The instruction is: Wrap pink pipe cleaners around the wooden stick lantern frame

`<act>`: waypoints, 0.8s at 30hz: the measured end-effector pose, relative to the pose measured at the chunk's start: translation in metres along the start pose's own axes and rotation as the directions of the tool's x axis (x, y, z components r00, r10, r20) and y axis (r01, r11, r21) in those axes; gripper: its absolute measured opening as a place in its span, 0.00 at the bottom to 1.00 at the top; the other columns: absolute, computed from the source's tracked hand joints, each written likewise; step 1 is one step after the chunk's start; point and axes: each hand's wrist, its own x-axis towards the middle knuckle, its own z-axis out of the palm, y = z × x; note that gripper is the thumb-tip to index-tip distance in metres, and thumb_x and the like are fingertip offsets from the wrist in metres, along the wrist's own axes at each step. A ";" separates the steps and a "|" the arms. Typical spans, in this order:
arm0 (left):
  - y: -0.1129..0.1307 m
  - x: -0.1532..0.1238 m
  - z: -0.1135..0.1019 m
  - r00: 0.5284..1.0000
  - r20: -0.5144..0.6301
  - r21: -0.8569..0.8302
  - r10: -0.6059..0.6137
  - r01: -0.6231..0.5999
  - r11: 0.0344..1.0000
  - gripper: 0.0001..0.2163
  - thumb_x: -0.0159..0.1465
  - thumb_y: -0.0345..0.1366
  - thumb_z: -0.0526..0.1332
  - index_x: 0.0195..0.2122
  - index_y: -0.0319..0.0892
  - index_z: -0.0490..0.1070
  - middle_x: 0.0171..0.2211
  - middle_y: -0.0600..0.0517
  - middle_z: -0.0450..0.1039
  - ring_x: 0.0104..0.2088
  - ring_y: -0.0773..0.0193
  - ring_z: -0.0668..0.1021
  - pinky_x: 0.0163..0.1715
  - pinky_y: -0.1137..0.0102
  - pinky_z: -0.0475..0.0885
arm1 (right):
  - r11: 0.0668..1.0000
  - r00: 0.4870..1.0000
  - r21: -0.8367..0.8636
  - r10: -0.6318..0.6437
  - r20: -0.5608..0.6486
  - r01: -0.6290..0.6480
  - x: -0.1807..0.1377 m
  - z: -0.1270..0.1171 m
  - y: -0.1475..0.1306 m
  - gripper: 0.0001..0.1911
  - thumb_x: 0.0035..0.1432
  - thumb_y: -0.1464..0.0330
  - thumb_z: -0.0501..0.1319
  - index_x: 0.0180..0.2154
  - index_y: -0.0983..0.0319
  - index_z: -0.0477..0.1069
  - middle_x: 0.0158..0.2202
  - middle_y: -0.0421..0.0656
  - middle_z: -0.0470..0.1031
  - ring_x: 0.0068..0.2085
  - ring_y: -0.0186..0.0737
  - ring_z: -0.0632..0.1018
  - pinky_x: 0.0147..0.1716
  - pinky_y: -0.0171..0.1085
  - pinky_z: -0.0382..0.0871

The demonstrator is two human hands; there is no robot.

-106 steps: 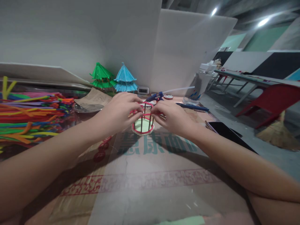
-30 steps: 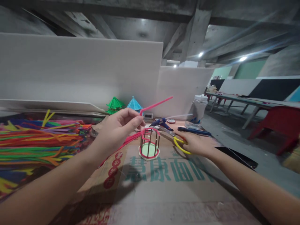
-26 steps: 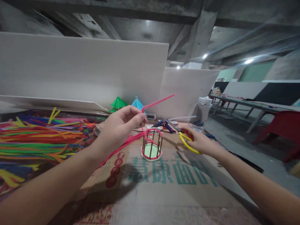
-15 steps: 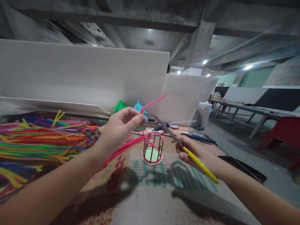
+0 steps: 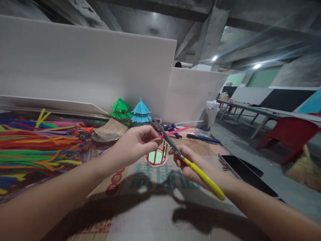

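My left hand [image 5: 140, 144] pinches a pink pipe cleaner [image 5: 178, 131], whose free end points right. My right hand [image 5: 188, 160] grips scissors with yellow handles [image 5: 204, 177]. The scissor blades [image 5: 165, 137] cross the pipe cleaner close to my left fingertips; whether they are closed on it I cannot tell. Below and behind the hands stands a small round frame [image 5: 155, 160] with dark upright sticks and a pale green base edged in red. My left hand hides its upper part.
Many coloured pipe cleaners [image 5: 37, 144] lie at the left. Behind stand a green tiered roof model [image 5: 120, 108] and a blue one [image 5: 140, 111]. A clear jar [image 5: 208, 118], a blue glue gun [image 5: 169, 127], a dark pen-like tool [image 5: 203, 138] and a black phone-like slab [image 5: 250, 174] are nearby.
The scissors have come left and up to the pink pipe cleaner, which has been lowered to meet the blades. My view has tilted down and shifted right.
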 end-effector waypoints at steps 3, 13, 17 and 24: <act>0.003 0.000 0.000 1.000 -0.005 0.017 0.003 -0.003 1.000 0.11 0.62 0.43 0.66 0.31 0.40 0.74 0.26 0.54 0.73 0.27 0.67 0.72 0.27 0.72 0.67 | 1.000 1.000 0.014 0.003 -0.009 -0.003 0.000 0.002 -0.001 0.36 0.61 0.38 0.62 0.55 0.57 0.63 0.38 0.40 0.61 0.34 0.35 0.63 0.29 0.33 0.61; 0.004 -0.003 -0.003 0.999 0.018 0.069 0.034 -0.036 0.997 0.08 0.63 0.40 0.66 0.31 0.41 0.74 0.29 0.54 0.75 0.29 0.66 0.73 0.29 0.72 0.67 | 0.997 0.995 0.028 -0.066 -0.073 0.069 0.004 0.005 0.006 0.36 0.59 0.37 0.63 0.53 0.58 0.65 0.38 0.39 0.62 0.34 0.34 0.62 0.30 0.33 0.60; 0.001 -0.002 -0.004 0.999 0.025 0.057 0.048 -0.049 0.997 0.09 0.65 0.42 0.66 0.32 0.42 0.74 0.30 0.53 0.77 0.31 0.66 0.75 0.31 0.72 0.69 | 0.999 0.986 0.012 -0.033 -0.163 0.035 0.005 0.009 0.011 0.39 0.54 0.35 0.65 0.52 0.58 0.68 0.36 0.38 0.62 0.33 0.35 0.62 0.29 0.34 0.58; -0.009 0.000 -0.004 0.998 -0.002 0.070 0.062 -0.062 0.996 0.13 0.67 0.48 0.65 0.36 0.42 0.77 0.33 0.52 0.80 0.35 0.63 0.78 0.35 0.70 0.72 | 0.985 0.944 -0.139 0.054 -0.326 -0.104 0.009 0.009 0.002 0.42 0.49 0.33 0.66 0.49 0.58 0.69 0.33 0.38 0.65 0.32 0.37 0.64 0.31 0.36 0.59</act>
